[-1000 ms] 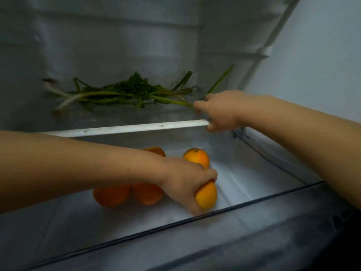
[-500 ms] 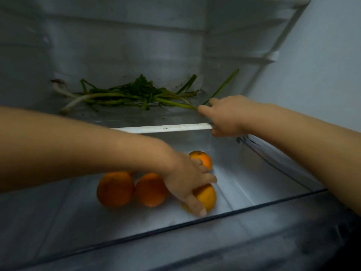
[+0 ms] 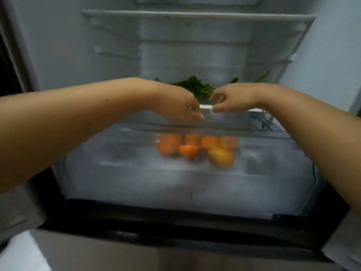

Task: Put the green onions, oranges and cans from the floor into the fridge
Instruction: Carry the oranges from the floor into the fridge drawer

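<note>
Several oranges (image 3: 197, 149) lie together inside the clear crisper drawer (image 3: 175, 184) at the bottom of the open fridge, seen blurred through its front wall. Green onions (image 3: 197, 88) rest on the glass shelf (image 3: 254, 110) above the drawer, partly hidden behind my hands. My left hand (image 3: 181, 106) hovers over the drawer's rear edge, fingers loosely curled down, holding nothing. My right hand (image 3: 232, 97) is just to its right at the shelf's white front strip, fingers apart and empty. No cans are in view.
Upper shelves (image 3: 195, 16) and side rails fill the fridge above. The fridge's dark lower front edge (image 3: 175, 227) runs across below the drawer. A pale wall stands at the right, and a dark gap shows at the far left.
My left hand has let go of the orange and lifted out of the drawer. My right hand has released the shelf's front strip. The view has pulled back, so the whole drawer shows.
</note>
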Tool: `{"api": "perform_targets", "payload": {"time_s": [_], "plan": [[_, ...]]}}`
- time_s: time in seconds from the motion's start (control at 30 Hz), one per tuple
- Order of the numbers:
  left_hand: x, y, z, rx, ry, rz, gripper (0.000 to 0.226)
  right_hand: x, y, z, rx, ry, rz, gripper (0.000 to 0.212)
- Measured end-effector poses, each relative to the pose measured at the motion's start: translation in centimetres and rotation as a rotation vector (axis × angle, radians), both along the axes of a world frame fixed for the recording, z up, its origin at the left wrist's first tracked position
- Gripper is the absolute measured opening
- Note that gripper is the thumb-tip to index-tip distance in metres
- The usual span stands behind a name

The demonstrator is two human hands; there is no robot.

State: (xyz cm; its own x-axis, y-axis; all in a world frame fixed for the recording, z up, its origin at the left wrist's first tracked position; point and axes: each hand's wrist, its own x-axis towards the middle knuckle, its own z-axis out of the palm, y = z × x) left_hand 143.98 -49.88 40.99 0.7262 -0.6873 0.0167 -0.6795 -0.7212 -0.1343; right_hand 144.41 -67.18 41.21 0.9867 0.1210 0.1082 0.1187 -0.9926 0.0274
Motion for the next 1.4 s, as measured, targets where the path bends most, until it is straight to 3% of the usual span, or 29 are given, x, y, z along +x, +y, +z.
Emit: {"api": "perform_targets", "payload": {"time_s": [0.1,0.2,0.4,0.5,1.0,1.1,1.4], "plan": [[-2.8,2.1,-2.2,-0.218,-0.022,0.153,0.046,-2.9,2.4,-2.0,0.142,-0.181,0.058,0.031],[-4.6,3.5,-3.8,-0.321,-0.062,0.265,0.051,-5.5,2.6,-3.8,0.248,-0.376,-0.011,0.041],[-3.9,3.6,-5.5,-0.422,-0.293,0.324,0.047,-8.8,2.0,-5.7,0.126,-0.534,-0.089,0.05],[-2.2,3.3,-5.6,-0.448,-0.288,0.285,0.046,-7.0,1.6,-5.5,0.147,-0.496,-0.058,0.045],[8.8,0.2,-4.3,-0.181,-0.031,0.264,0.052,4.3,-1.5,-4.6,0.086,-0.003,-0.066,0.054],[10.1,-0.1,-4.8,-0.11,-0.087,0.224,0.05,5.8,-1.9,-5.0,0.064,0.008,-0.079,0.054],[14.8,-0.8,-5.8,-0.189,-0.101,0.168,0.053,9.2,-2.7,-5.3,0.044,0.013,-0.106,0.052]]}}
